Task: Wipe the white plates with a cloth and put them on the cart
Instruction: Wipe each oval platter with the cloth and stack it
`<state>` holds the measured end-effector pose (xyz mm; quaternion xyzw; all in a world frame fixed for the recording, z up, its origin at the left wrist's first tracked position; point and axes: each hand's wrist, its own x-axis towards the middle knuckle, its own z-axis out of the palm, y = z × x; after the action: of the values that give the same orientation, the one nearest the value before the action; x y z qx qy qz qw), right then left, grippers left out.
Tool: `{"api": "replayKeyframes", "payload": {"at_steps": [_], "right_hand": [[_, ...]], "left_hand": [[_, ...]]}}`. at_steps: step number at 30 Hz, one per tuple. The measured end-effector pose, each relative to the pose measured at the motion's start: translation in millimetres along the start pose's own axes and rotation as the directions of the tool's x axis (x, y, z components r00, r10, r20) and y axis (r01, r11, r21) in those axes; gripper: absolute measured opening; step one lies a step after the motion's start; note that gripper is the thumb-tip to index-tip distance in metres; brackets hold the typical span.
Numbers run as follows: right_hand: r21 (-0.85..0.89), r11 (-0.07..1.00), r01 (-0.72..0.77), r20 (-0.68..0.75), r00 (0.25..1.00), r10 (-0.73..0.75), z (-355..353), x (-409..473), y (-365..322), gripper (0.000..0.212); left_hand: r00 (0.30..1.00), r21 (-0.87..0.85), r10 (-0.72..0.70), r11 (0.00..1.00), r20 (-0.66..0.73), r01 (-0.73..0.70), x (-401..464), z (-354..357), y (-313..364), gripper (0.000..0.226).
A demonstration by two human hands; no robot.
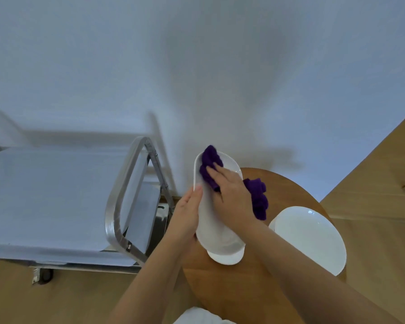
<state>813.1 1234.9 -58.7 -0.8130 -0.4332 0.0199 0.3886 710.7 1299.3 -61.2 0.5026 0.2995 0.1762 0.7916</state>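
The left hand (188, 212) holds a white plate (216, 220) tilted on edge above the round wooden tabletop (229, 284), while the right hand (229, 192) presses a purple cloth (211, 160) against its face. Another white plate (313, 237) lies on the tabletop to the right, and a steel cart (56, 195) stands to the left.

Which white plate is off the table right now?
The tilted white plate held by the left hand, purple cloth pressed on it. The other white plates lie on the round wooden table.

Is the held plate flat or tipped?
Tipped: the left hand holds the plate on edge, its face toward the purple cloth.
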Motion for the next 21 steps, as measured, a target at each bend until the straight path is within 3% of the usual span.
{"api": "replayKeyframes", "payload": {"at_steps": [4,7,10,13,16,18,21], "right_hand": [[0.062,0.991,0.116,0.080,0.990,-0.120,8,-23,-13,0.044],[0.145,0.987,0.070,0.171,0.981,-0.095,8,-42,-14,0.045],[0.164,0.984,0.069,0.264,0.958,-0.112,5,-58,-7,0.042],[0.115,0.990,0.084,0.336,0.935,-0.118,6,-68,11,0.034],[-0.002,1.000,0.017,0.487,0.873,-0.014,11,-66,39,0.033],[-0.074,0.989,-0.127,0.546,0.825,0.146,19,-63,58,0.033],[-0.014,0.906,-0.423,0.420,0.820,0.389,35,-63,78,0.027]], "left_hand": [[0.993,-0.043,0.025,0.999,-0.117,-0.031,7,-6,-1,0.050],[0.978,-0.133,-0.050,0.991,-0.203,0.023,17,-12,-2,0.042],[0.954,-0.029,-0.100,0.995,-0.284,0.095,30,-19,-5,0.033],[0.958,0.086,-0.090,0.989,-0.271,0.118,43,-24,-9,0.024],[0.960,0.184,-0.094,0.972,-0.265,0.146,58,-34,-16,0.025],[0.955,0.270,-0.119,0.943,-0.270,0.194,76,-43,-26,0.027],[0.937,0.332,-0.186,0.900,-0.295,0.283,110,-58,-39,0.028]]}}
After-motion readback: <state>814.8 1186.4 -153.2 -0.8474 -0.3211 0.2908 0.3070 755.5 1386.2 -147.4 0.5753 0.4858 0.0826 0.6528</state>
